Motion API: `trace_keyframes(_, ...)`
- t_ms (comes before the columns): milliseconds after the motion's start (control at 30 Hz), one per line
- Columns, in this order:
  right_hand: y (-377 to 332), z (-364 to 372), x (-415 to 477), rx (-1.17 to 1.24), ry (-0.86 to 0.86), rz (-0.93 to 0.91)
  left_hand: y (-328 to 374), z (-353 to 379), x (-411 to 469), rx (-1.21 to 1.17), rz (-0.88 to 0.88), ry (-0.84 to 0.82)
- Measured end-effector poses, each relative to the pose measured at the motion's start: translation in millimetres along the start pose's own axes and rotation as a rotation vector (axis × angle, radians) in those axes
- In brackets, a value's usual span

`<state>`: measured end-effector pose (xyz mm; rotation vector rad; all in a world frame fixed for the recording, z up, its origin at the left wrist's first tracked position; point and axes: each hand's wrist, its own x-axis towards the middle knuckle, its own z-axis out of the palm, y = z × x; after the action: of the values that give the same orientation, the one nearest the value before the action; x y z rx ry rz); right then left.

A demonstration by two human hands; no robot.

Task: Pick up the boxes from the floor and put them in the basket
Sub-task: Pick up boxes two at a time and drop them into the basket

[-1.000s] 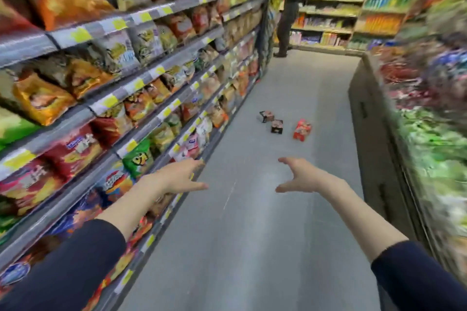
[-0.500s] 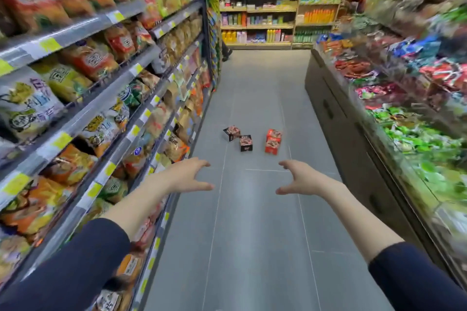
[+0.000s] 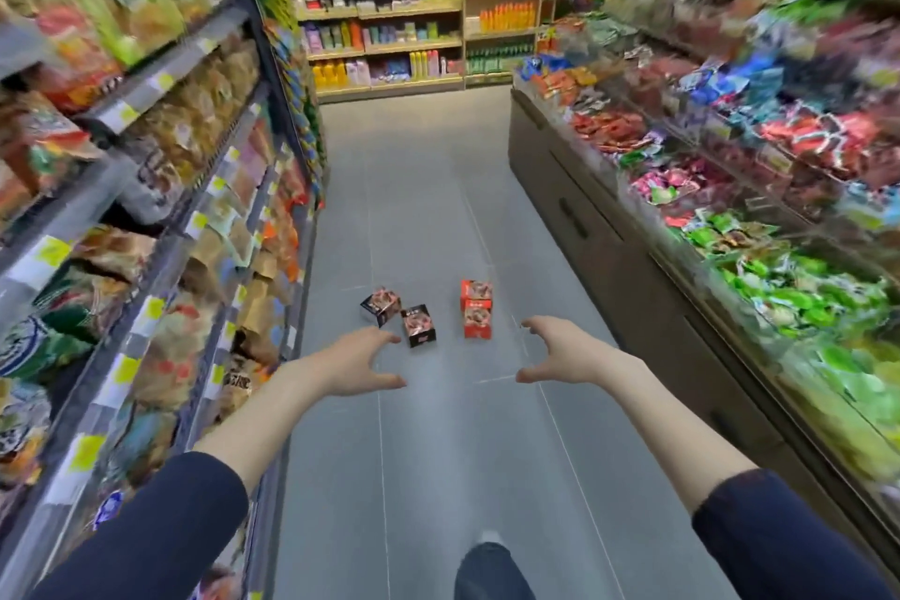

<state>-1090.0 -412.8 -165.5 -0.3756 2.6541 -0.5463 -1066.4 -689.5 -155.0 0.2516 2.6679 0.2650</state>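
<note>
Three small boxes lie on the grey tiled aisle floor ahead of me. A black box (image 3: 380, 306) is tipped at the left, a second black box (image 3: 419, 325) lies just right of it, and a red box (image 3: 477, 315) stands upright further right. My left hand (image 3: 358, 363) reaches forward, fingers spread and empty, just short of the black boxes. My right hand (image 3: 560, 348) is also stretched out with fingers apart, holding nothing, right of the red box. No basket is in view.
Snack shelves (image 3: 160, 229) line the left side of the narrow aisle. A low display cabinet (image 3: 599, 234) with packaged sweets runs along the right. Shelves of bottles (image 3: 414, 5) close the far end. My leg (image 3: 487, 570) shows at the bottom.
The view has advanced down the aisle and turned, so the boxes are now much nearer my hands. Both hands stay outstretched and empty. The person at the far end is out of view.
</note>
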Motion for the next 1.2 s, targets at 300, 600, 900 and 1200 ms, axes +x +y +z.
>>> trace_keyframes(300, 22.1, -94.5, 202.8, 0.0, -0.048, 0.034, -42.4, -89.8, 183.5, -0.048, -0.009, -0.057)
trace_keyframes(600, 38.6, -143.5, 400.1, 0.02, -0.062, 0.056, -115.4, -160.7, 379.5, -0.061, 0.006, -0.095)
trace_keyframes(900, 85.6, -164.4, 555.4, 0.151, -0.08, 0.212, -159.6, -200.8, 574.1, -0.007, 0.122, -0.195)
trace_keyframes(1200, 189.7, -81.2, 676.5, 0.217, -0.201, 0.339, -182.1, -93.8, 748.1, 0.087, 0.186, -0.319)
